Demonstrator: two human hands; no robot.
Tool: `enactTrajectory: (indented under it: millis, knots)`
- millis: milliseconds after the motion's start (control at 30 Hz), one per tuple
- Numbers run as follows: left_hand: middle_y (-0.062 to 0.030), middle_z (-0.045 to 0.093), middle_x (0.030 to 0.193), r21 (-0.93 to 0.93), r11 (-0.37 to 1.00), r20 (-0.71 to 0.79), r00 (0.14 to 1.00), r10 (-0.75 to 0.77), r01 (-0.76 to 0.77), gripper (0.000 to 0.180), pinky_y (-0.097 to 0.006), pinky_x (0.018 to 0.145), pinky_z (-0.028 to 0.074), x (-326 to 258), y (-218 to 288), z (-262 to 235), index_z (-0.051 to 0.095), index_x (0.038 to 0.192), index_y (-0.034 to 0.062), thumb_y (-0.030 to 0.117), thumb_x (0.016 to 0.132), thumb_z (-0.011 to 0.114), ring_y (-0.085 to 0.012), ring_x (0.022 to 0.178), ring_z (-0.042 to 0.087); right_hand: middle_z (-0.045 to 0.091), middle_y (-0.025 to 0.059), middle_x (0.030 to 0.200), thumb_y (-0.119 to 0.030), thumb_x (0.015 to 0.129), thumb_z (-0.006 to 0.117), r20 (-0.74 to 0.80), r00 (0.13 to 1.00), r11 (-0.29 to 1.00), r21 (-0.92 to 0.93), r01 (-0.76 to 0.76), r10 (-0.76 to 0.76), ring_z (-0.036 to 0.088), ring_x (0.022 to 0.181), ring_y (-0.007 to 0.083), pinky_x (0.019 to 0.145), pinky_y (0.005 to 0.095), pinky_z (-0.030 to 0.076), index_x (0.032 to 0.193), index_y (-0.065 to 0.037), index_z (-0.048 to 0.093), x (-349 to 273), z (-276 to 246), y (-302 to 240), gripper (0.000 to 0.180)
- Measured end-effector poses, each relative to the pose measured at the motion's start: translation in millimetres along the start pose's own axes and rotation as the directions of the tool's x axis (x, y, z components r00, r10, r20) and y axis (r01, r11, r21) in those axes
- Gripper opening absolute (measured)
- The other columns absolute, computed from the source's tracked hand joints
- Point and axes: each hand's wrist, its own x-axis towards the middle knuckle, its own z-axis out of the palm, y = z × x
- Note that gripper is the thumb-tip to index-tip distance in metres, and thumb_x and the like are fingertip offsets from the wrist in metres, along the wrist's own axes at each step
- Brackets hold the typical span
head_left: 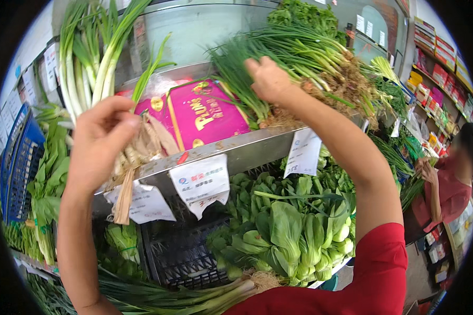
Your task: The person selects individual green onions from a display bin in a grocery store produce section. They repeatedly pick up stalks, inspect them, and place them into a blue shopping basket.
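Note:
My left hand [102, 139] is raised over the shelf's left part, fingers curled and a gap between thumb and index finger. Beside the thumb lie the dry, pale outer leaves [157, 128] and white root ends of leeks or large scallions. One withered leaf [125, 197] hangs over the metal edge below. My right hand [268, 79], slightly blurred, is at a big heap of thin scallions [299, 47], and two fingertips point up. Its grip is hidden. A few scallions [247, 100] with roots slope down to its left. Between my hands lies a magenta carton sheet [205, 113].
Tall leeks [92, 58] stand at the back left. The metal shelf edge [247, 144] carries paper price tags [202, 184]. Below are leafy bok choy [284, 236] and a black crate [184, 257]. A blue basket [23, 168] is far left. Another person [449, 181] stands at right.

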Motion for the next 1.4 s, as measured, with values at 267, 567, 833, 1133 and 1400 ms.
enactTrajectory:
  millis: [267, 567, 833, 1133, 1400]
  knots:
    - [-0.0155, 0.062, 0.07, 0.603, 0.762, 0.588, 0.778, -0.224, -0.236, 0.019, -0.031, 0.056, 0.048, 108, -15, 130, 0.061, 0.087, -0.004, 0.007, 0.076, 0.05, -0.0218, 0.06, 0.059, 0.057, 0.0115, 0.113, -0.014, 0.079, 0.057, 0.378, 0.899, 0.912, -0.245, 0.329, -0.222, 0.054, 0.107, 0.0263, 0.084, 0.038, 0.046, 0.097, -0.008, 0.066, -2, -6, -22, 0.021]
    - [-0.0242, 0.062, 0.08, 0.488, 0.816, 0.397, 0.754, -0.523, 0.31, 0.024, -0.046, 0.049, 0.053, 177, -93, 189, 0.058, 0.088, -0.0094, 0.005, 0.08, 0.041, -0.0329, 0.06, 0.064, 0.057, 0.0118, 0.11, -0.009, 0.074, 0.059, 0.356, 0.899, 0.945, -0.105, 0.31, -0.256, 0.053, 0.107, 0.0277, 0.084, 0.0404, 0.047, 0.095, -0.004, 0.067, -8, -6, -10, 0.022]
    - [-0.0204, 0.061, 0.076, 0.088, 0.88, 0.198, 0.857, -0.475, 0.467, 0.019, -0.044, 0.049, 0.051, 198, -97, 225, 0.058, 0.09, -0.0072, 0.007, 0.079, 0.051, -0.0304, 0.061, 0.061, 0.055, 0.0122, 0.114, -0.034, 0.07, 0.072, 0.466, 0.883, 0.966, -0.201, 0.161, -0.05, 0.05, 0.109, 0.0275, 0.085, 0.0409, 0.044, 0.101, -0.006, 0.066, -9, -22, -23, 0.042]
    - [-0.0243, 0.057, 0.096, -0.072, 0.838, 0.293, 0.815, -0.5, 0.54, 0.031, -0.044, 0.068, 0.053, 195, -90, 209, 0.053, 0.104, -0.0089, 0.013, 0.082, 0.056, -0.0348, 0.083, 0.061, 0.052, 0.0146, 0.116, -0.019, 0.058, 0.077, 0.504, 0.863, 0.913, -0.339, 0.226, -0.027, 0.046, 0.114, 0.029, 0.09, 0.0407, 0.041, 0.105, -0.003, 0.063, -3, -13, -12, 0.051]
    - [-0.0198, 0.06, 0.08, 0.387, 0.845, 0.38, 0.77, -0.512, 0.371, 0.021, -0.038, 0.053, 0.055, 186, -89, 198, 0.058, 0.093, -0.0067, 0.008, 0.078, 0.053, -0.0281, 0.062, 0.063, 0.045, 0.016, 0.124, -0.019, 0.061, 0.07, 0.436, 0.882, 0.923, -0.237, 0.304, -0.178, 0.044, 0.114, 0.0305, 0.092, 0.0398, 0.04, 0.123, 0.001, 0.047, -6, -19, 18, 0.069]
